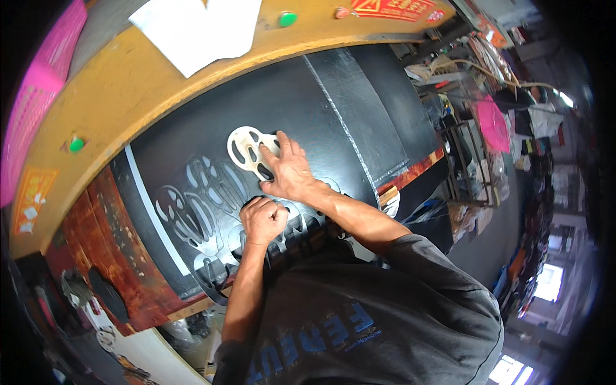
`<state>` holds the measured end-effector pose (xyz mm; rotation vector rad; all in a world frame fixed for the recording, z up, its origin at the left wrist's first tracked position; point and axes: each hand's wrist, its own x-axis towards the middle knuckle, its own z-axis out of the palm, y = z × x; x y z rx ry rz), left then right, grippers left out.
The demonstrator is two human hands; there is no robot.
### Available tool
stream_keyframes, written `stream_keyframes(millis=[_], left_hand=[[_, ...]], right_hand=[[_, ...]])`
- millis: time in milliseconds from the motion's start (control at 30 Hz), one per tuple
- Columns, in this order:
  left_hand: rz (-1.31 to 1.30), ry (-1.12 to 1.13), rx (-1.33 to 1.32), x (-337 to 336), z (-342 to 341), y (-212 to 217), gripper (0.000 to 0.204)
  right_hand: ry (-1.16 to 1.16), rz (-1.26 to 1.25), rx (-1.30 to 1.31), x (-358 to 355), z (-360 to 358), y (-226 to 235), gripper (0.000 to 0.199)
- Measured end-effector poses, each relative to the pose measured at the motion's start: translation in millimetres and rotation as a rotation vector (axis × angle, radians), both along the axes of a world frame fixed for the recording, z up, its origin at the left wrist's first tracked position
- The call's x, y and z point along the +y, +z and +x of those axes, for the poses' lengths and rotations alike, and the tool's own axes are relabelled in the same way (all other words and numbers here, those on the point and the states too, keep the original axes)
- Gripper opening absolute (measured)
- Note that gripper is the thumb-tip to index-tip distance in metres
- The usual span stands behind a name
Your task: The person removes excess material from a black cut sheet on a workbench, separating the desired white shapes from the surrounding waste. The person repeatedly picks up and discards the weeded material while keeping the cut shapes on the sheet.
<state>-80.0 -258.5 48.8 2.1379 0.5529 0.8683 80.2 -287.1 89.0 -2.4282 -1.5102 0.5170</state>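
Observation:
A cream-coloured cutting die (242, 153) with several rounded slots lies flat on a black sheet (212, 102). My right hand (292, 172) rests on the die's right side, fingers spread, with fingertips touching its surface. My left hand (264, 221) is closed in a fist just below it, close to the front edge of the sheet; what it grips, if anything, is hidden. Left of my hands, shiny cut outlines of slotted shapes (189, 215) mark the sheet. Dark cut-out strips (298, 237) with gaps between them stretch along the edge nearest my body.
A yellow press beam (186, 96) with green buttons (287, 19) spans the far side, white paper (199, 32) on it. At the left is a worn red-brown board (112, 250). To the right stands a cluttered metal rack (465, 160). A pink basket (38, 96) sits far left.

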Motion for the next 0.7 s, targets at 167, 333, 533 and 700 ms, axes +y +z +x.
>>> stream_keyframes(millis=[167,333,533,700], left_hand=[[0.018,0.019,0.039,0,-2,-4,0.029],[0.038,0.043,0.051,0,-1,-5,0.029],[0.054,0.042,0.085,-2,-2,-7,0.029],[0.058,0.045,0.100,-3,-2,-7,0.029]], right_hand=[[0.055,0.048,-0.038,-4,-3,-4,0.093],[0.101,-0.001,0.067,6,14,14,0.085],[-0.061,0.086,0.763,35,83,43,0.069],[-0.084,0.317,0.515,45,106,81,0.064]])
